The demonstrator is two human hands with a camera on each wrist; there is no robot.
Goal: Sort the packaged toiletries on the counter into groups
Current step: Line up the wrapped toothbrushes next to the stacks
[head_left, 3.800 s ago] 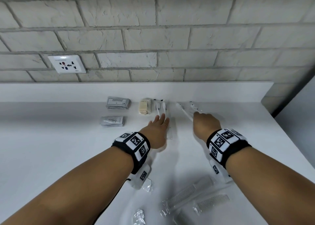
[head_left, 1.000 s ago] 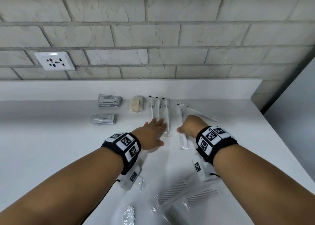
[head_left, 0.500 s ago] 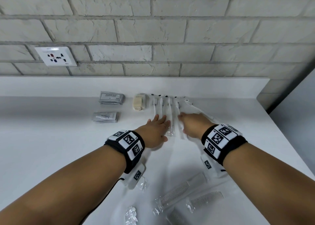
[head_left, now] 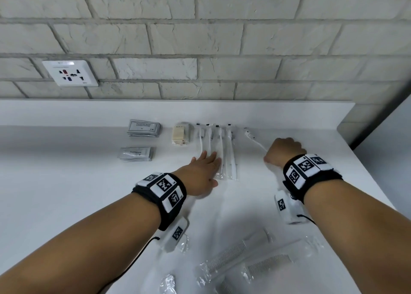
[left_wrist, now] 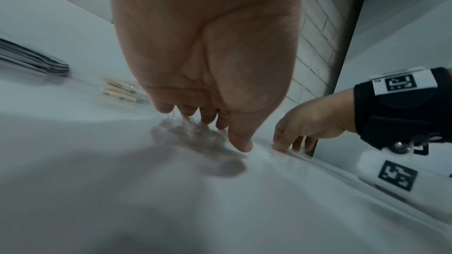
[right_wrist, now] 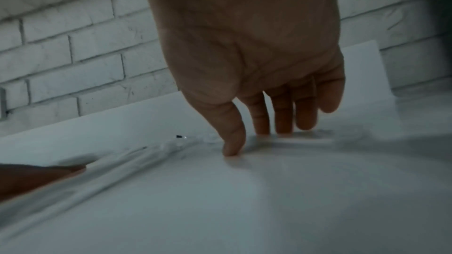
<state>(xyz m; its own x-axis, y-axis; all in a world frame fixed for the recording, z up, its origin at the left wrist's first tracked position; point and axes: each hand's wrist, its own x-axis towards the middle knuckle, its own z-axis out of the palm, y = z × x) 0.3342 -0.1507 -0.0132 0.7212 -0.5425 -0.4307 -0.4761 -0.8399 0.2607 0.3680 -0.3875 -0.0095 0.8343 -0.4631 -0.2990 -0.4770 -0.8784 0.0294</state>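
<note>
Broadly, largest first.
Wall: pale rough brick; white socket plate at left.
Desk: smooth white desk, low upstand at back.
Hands: left hand flat, fingers straight, pressing near ends of wrapped toothbrushes; right hand fingers curled down, tips on lone toothbrush wrapper; a true grip cannot be told.
Toothbrushes: four white toothbrushes side by side in clear sleeves; a fifth toothbrush lies angled, apart, running under right hand.
Combs: clear-bagged combs near edge, between forearms.
Sachets: grey shampoo stack; grey toothpaste stack in front of it.
Soap: cream packet just left of toothbrushes.
</note>
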